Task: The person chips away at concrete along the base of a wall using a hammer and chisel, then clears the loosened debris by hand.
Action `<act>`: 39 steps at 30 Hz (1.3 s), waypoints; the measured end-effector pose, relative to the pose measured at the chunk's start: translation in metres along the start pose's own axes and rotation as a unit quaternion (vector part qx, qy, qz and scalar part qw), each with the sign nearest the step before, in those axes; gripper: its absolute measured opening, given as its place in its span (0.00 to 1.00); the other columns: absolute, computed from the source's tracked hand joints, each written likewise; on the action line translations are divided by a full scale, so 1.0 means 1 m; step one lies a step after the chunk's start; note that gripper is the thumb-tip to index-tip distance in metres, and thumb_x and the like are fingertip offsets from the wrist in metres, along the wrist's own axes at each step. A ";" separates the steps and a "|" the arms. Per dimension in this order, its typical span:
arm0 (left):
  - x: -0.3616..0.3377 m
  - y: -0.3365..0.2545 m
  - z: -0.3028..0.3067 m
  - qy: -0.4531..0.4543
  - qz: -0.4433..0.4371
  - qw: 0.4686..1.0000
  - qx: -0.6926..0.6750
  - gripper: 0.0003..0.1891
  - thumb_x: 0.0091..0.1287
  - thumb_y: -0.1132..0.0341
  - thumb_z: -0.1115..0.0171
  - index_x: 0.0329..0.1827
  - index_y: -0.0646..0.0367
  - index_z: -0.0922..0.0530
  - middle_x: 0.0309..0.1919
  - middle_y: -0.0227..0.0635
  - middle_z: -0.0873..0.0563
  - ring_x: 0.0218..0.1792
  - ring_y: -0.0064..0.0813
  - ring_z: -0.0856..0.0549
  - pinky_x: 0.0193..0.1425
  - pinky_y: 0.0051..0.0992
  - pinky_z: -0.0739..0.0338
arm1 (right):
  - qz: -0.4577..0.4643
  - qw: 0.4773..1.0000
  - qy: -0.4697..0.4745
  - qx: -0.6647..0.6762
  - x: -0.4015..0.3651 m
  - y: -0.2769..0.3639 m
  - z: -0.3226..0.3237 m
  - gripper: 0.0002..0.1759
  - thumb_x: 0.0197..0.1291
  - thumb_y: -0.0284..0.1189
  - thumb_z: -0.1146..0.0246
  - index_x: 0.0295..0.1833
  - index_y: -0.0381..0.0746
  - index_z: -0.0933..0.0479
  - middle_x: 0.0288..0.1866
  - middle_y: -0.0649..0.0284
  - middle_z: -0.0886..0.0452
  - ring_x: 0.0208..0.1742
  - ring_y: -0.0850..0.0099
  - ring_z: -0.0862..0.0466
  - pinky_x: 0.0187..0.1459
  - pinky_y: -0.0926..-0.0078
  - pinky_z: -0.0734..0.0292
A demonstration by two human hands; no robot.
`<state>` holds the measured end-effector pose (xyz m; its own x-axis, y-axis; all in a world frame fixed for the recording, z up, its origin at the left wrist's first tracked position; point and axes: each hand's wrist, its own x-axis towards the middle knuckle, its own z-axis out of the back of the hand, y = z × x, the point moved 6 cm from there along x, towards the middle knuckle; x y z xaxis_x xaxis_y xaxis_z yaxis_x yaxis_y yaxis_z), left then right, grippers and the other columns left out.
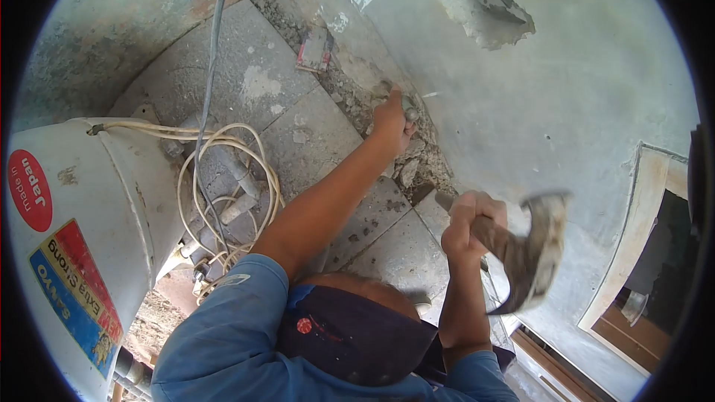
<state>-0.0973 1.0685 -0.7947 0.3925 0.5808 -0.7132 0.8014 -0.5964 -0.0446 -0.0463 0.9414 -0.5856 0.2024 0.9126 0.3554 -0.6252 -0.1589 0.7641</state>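
Note:
My left hand (392, 120) reaches forward and grips a metal chisel (410, 113) set against the broken strip where the floor tiles meet the wall. My right hand (469, 223) is closed round the handle of a claw hammer (530, 251), whose head is raised and blurred to the right of the hand. Rubble (414, 165) lies along the chipped joint between the two hands. I wear blue sleeves.
A white cylindrical appliance (82, 231) with stickers stands at the left, with coiled white cable (231, 179) and pipes beside it. A grey cable (214, 45) runs up the floor. The wall (566, 89) has a broken patch (477, 0); a framed opening (640, 253) is at right.

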 end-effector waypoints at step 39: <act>0.006 0.002 0.001 -0.001 0.031 0.999 0.010 0.17 0.74 0.53 0.56 0.30 0.53 0.33 0.15 0.28 0.32 0.12 0.22 0.37 0.17 0.25 0.47 | -0.012 1.000 -0.010 0.000 -0.005 0.000 -0.004 0.06 0.61 0.21 0.44 0.31 0.37 0.29 0.20 0.63 0.28 0.19 0.74 0.29 0.26 0.69 0.26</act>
<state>-0.0937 1.0705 -0.7996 0.4405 0.5402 -0.7171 0.7658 -0.6429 -0.0139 -0.0508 0.9385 -0.5892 0.2327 0.9085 0.3472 -0.6202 -0.1364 0.7725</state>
